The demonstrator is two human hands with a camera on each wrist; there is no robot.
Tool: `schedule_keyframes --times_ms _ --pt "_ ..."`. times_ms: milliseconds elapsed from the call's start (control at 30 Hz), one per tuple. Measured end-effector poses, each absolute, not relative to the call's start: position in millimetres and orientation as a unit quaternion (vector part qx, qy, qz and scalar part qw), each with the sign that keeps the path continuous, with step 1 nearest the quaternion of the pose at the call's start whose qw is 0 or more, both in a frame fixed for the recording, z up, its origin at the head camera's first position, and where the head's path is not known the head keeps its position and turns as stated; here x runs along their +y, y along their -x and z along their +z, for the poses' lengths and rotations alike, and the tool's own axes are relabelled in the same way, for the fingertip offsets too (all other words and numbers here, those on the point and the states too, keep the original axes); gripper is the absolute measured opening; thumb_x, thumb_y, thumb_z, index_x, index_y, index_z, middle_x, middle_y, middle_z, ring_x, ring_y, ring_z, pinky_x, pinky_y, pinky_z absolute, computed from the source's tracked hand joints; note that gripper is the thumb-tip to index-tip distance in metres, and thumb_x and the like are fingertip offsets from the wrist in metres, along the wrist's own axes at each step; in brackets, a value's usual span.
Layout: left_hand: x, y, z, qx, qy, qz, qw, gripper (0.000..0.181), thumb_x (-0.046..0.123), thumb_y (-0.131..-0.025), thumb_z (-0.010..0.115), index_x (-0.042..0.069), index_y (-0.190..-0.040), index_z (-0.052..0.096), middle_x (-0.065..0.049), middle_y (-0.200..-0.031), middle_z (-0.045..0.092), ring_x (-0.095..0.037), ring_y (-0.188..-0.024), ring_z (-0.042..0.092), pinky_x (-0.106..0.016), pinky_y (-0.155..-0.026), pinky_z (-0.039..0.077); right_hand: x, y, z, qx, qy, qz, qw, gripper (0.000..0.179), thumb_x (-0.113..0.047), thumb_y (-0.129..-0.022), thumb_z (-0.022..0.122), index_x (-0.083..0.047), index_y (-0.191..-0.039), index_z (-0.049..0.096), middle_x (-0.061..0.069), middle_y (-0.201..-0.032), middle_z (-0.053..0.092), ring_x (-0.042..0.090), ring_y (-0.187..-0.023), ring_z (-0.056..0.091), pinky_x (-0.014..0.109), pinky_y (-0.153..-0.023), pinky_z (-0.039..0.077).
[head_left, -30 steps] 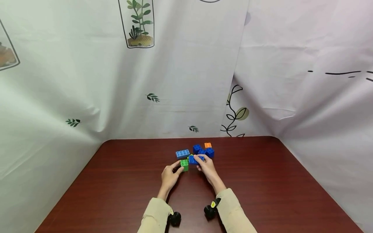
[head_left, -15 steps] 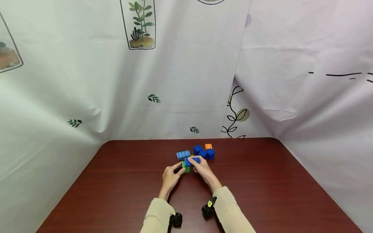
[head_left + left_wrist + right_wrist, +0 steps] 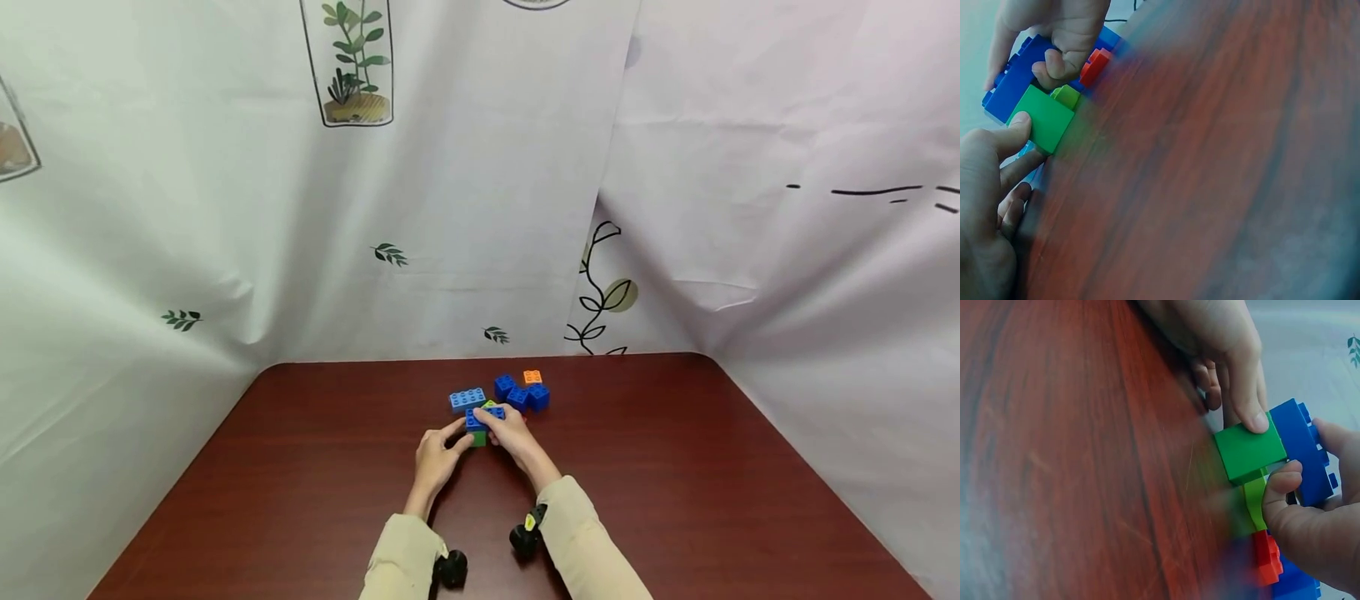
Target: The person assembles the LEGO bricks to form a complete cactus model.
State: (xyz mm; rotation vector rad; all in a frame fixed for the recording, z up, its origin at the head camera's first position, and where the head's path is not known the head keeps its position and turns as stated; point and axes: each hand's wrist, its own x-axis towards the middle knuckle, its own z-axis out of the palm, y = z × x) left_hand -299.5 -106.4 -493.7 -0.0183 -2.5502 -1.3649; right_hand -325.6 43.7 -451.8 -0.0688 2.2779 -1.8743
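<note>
My left hand point(image 3: 437, 458) pinches a green building block point(image 3: 1049, 120) between thumb and fingers near the table's far middle. A long dark blue block point(image 3: 1300, 450) lies across the green one's top and juts out to the right. With thumb above and fingers curled beneath, my right hand point(image 3: 516, 437) grips that overhanging part. In both wrist views the blue block's underside sits right at the green block's top. Behind them a lime green block point(image 3: 1254, 501) and a red block point(image 3: 1267, 557) show partly, the rest hidden by the hands.
A light blue long block point(image 3: 467, 400) lies behind my left hand. Several dark blue blocks point(image 3: 517, 397) cluster to the right, an orange block point(image 3: 532, 377) beyond them. The dark red table point(image 3: 337, 433) ends at a white printed cloth point(image 3: 480, 250).
My right hand has brought the dark blue block leftward and down onto the green block's top. The left hand stays nearly in place, its grip on the green block unchanged.
</note>
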Motion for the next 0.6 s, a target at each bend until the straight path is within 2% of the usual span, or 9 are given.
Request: schedule_keyframes --times_ms 333,600 --pt "-108.9 298.5 -493.0 -0.88 0.012 -0.456 0.133 0.041 0.032 -0.089 0.069 0.015 -0.126 0.067 -0.014 -0.113 0.069 -0.03 -0.107 0.056 -0.05 -0.089 0.045 39.8 329.0 -457.2 0.765 0.023 -0.637 0.088 0.046 -0.032 -0.098 0.058 0.004 -0.124 0.046 -0.002 -0.069 0.042 0.011 -0.061 0.042 0.022 -0.061 0.038" --pt "-108.1 297.8 -492.8 -0.878 0.016 -0.459 0.133 0.041 0.032 -0.089 0.069 0.015 -0.127 0.067 -0.015 -0.113 0.068 -0.031 -0.107 0.056 -0.05 -0.088 0.046 38.7 329.7 -463.9 0.736 -0.003 -0.672 0.081 0.052 -0.032 -0.096 0.061 0.004 -0.13 0.046 -0.001 -0.082 0.05 0.011 -0.066 0.045 0.02 -0.065 0.042"
